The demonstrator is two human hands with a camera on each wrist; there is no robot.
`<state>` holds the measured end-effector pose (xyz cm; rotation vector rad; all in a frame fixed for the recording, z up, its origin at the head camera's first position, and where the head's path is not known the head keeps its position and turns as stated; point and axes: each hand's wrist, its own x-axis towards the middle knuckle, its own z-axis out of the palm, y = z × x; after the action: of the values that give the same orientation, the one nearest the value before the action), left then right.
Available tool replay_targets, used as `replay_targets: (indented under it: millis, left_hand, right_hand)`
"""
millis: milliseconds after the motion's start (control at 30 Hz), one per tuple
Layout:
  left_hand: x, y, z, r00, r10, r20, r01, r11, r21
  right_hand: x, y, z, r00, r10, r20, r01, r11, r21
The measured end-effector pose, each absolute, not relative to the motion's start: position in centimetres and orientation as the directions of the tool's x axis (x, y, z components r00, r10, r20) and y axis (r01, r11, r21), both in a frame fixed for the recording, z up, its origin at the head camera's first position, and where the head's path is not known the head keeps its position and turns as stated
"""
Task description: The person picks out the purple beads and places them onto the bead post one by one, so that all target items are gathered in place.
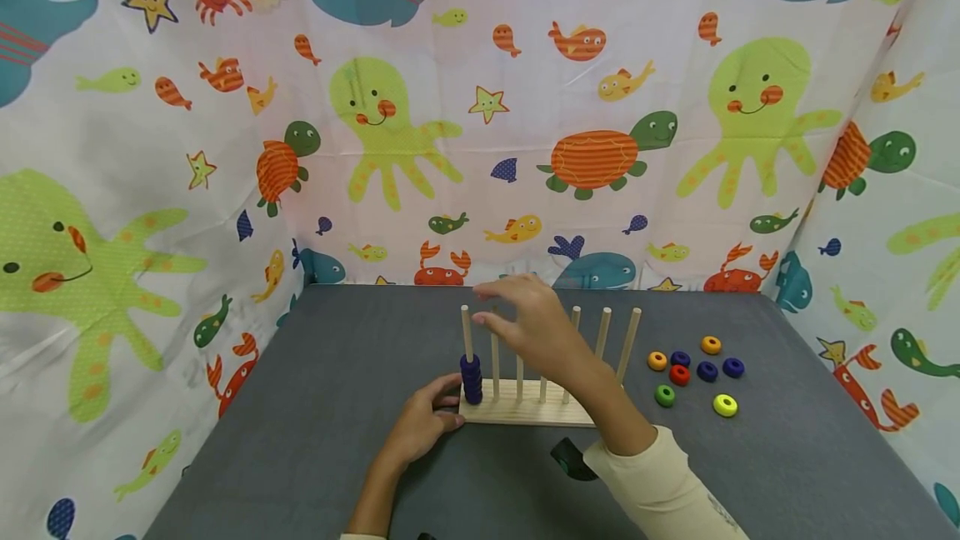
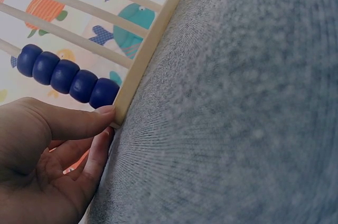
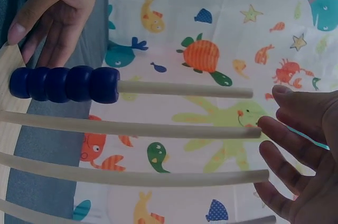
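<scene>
A wooden peg stand [image 1: 525,413] with several upright pegs rests on the grey table. Dark blue beads [image 1: 471,379] are stacked on its leftmost peg, down against the base; the other visible pegs carry none. My left hand [image 1: 422,423] pinches the left end of the base, thumb on the front and fingers behind, as the left wrist view shows of the thumb [image 2: 95,121]. Above the pegs hovers my right hand [image 1: 536,332], its fingers spread and holding nothing. In the right wrist view these fingertips [image 3: 266,123] are just off the peg tops.
Loose beads lie right of the stand: orange [image 1: 711,345], blue [image 1: 707,371], red [image 1: 679,374], green [image 1: 664,395] and yellow [image 1: 725,405]. A dark object [image 1: 572,460] shows beside the right sleeve. A curtain [image 1: 450,240] printed with sea animals encloses the table [image 1: 315,440].
</scene>
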<state>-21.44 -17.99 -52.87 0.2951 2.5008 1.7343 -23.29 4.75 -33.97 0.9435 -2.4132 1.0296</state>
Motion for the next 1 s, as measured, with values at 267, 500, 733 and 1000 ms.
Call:
replay_targets:
  millis: [267, 500, 733, 1000]
  left_hand:
    - [-21.5, -17.8, -53.0, -0.978, 0.205, 0.041, 0.110, 0.337, 0.935]
    - [-21.5, -17.9, -53.0, -0.981, 0.192, 0.032, 0.100, 0.355, 0.930]
    - [-21.4, -18.0, -52.9, -0.982, 0.186, 0.023, 0.091, 0.363, 0.927]
    - [-21.4, -17.9, -52.7, -0.982, 0.186, 0.010, 0.077, 0.354, 0.932]
  right_hand:
    - [-22.2, 7.3, -33.9, -0.695, -0.360, 0.623, -0.708, 0.498, -0.501]
    - [-21.5, 10.2, -34.3, -0.669, -0.268, 0.694, -0.710, 0.507, -0.488]
    - [-21.0, 13.0, -35.0, -0.634, -0.195, 0.749, -0.710, 0.531, -0.463]
    - [-20.7, 16.0, -35.8, -0.634, -0.109, 0.766, -0.673, 0.566, -0.477]
